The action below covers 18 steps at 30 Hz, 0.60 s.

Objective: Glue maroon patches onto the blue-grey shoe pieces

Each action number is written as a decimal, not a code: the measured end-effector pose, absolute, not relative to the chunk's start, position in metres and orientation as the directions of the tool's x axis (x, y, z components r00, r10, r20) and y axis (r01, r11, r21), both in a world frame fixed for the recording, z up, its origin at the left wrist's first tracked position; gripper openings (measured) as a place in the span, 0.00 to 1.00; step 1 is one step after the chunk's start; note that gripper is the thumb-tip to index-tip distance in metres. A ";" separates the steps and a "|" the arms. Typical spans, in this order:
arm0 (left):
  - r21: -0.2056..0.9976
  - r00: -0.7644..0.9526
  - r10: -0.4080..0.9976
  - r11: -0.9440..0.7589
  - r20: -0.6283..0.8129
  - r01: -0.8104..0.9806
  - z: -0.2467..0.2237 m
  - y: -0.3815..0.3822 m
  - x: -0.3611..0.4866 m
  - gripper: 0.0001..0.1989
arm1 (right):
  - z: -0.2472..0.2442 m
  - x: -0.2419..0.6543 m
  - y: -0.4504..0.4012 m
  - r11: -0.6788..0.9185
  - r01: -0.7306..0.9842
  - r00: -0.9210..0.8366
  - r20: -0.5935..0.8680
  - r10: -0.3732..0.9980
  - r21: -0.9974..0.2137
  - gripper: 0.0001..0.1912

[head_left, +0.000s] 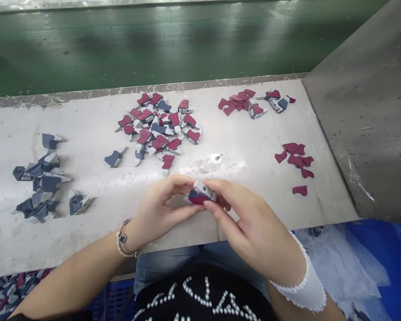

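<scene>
Head view, one item in hand: we recorded a grey, navy and maroon piece [200,194] just below the centre of the frame, above the near part of the pale worktop [93,111]. Left hand [157,211]: thumb and fingers pinching the piece's left end. Right hand [250,218]: thumb below and forefinger above, pinching its right end. We judged the two-ended hold a means of steadying so small a part, its maroon face turned down and toward the wearer. Just beyond the fingers, one small clear bottle [211,164] with a thin metal tip, near the hands, we supposed, for easy reach. Upper centre: one heap of maroon-faced pieces [160,141], some navy faces among them. Left: one group of navy and grey pieces [50,183] without maroon, seemingly kept apart by kind; one lone navy piece [113,158] lay between group and heap. Upper right: one pile of maroon pads [239,100], a few mixed pieces [279,103] beside it. Right: further maroon pads [296,161], loosely spread, perhaps for easier picking up. Lower left corner: many similar parts [6,292] below the worktop's edge; their container we could not make out.
</scene>
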<state>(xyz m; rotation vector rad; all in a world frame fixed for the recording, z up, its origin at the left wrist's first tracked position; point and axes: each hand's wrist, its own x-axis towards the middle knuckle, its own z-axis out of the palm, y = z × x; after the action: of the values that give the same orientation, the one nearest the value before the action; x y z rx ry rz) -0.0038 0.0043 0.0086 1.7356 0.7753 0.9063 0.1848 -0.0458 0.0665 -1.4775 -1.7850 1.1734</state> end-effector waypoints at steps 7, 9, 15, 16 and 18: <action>0.920 0.554 0.813 -0.339 0.179 0.200 0.018 0.001 -0.006 0.08 | 0.069 0.185 -0.051 0.202 0.594 -0.349 -0.023 0.937 -0.779 0.20; 0.952 0.539 0.821 -0.285 0.185 0.107 0.020 -0.001 -0.006 0.10 | 0.071 0.186 -0.052 0.239 0.591 -0.393 -0.017 0.919 -0.770 0.24; 0.988 0.535 0.837 -0.151 0.111 0.031 0.019 -0.004 -0.005 0.11 | 0.075 0.188 -0.051 0.255 0.573 -0.435 -0.025 0.900 -0.779 0.25; 0.985 0.528 0.841 -0.164 0.117 0.044 0.018 -0.004 -0.005 0.10 | 0.074 0.187 -0.051 0.247 0.575 -0.423 -0.026 0.906 -0.780 0.23; 0.976 0.515 0.847 -0.201 0.129 0.087 0.017 -0.004 -0.005 0.10 | 0.073 0.186 -0.050 0.229 0.580 -0.400 -0.028 0.916 -0.782 0.19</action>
<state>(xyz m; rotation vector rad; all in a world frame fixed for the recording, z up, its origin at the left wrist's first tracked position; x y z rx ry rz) -0.0050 -0.0040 0.0172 1.6400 0.8092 0.8500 0.1861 -0.0496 0.0727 -1.3737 -2.0668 1.0204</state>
